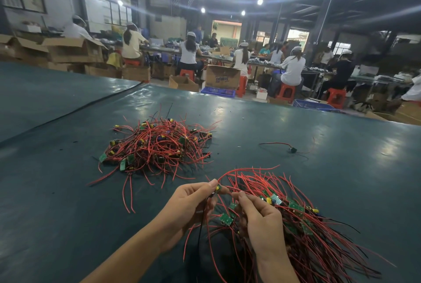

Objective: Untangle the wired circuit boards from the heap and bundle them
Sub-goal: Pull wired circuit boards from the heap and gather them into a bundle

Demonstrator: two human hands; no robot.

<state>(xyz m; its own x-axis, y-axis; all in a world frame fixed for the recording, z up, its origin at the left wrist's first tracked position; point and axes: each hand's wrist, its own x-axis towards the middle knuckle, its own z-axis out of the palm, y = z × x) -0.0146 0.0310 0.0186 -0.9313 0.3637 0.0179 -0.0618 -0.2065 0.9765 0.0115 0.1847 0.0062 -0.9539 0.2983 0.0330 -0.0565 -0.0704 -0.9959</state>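
A tangled heap (157,146) of small green circuit boards with red and black wires lies on the dark green table, ahead and to the left. My left hand (191,203) pinches one small board (218,188) by its edge, its red wire arching up and to the right. My right hand (262,221) grips a bundle of wired boards (300,221), whose red wires fan out toward the lower right. The two hands are close together, almost touching.
A single loose board with red and black wires (290,149) lies apart at the right. The dark green table (68,203) stretches wide. Beyond its far edge, people sit on red stools at benches among cardboard boxes (222,77) and blue crates.
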